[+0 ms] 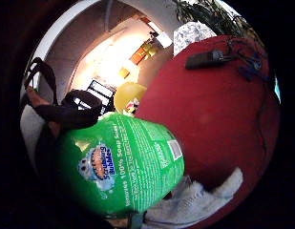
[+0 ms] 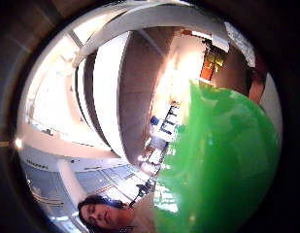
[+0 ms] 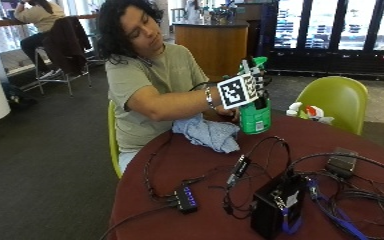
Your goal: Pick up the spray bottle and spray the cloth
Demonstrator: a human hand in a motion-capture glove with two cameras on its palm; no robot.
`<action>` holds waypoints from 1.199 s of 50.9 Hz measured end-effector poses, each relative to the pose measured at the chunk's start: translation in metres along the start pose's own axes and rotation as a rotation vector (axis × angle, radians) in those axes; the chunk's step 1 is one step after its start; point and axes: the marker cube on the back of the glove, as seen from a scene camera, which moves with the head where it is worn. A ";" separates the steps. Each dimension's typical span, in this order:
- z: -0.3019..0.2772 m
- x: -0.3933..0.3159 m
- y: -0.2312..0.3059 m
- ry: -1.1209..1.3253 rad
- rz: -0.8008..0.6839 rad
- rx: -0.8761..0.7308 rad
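In the outside view my gloved right hand (image 3: 260,82) grips the upper part of a green spray bottle (image 3: 255,117) and holds it upright just above the far edge of the round red table (image 3: 198,172). A crumpled light blue cloth (image 3: 208,134) lies on the table right beside the bottle, toward the person. The bottle's green labelled body (image 1: 121,162) fills much of the little finger side palm view, with the cloth (image 1: 194,200) beneath it. Smooth green plastic of the bottle (image 2: 222,165) fills half of the thumb side palm view. The bare hand is mostly hidden behind the cloth.
A black box (image 3: 278,205), a small hub (image 3: 185,197), a flat black device (image 3: 342,162) and many cables (image 3: 352,195) cover the near half of the table. A second white and red spray bottle (image 3: 308,112) stands at the far edge by a green chair (image 3: 335,97).
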 end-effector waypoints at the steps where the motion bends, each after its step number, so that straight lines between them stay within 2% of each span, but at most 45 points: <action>1: 0.003 0.005 -0.001 0.000 0.000 -0.005; 17: 0.030 0.042 -0.028 0.051 0.013 0.039; 27: 0.041 0.051 -0.049 0.103 0.077 0.015; 38: 0.048 0.052 -0.049 0.172 0.086 0.018; 44: 0.049 0.055 -0.040 0.180 0.157 -0.064; 54: 0.032 0.056 -0.009 0.251 0.253 -0.316; 61: -0.008 0.055 0.020 0.551 0.217 -0.433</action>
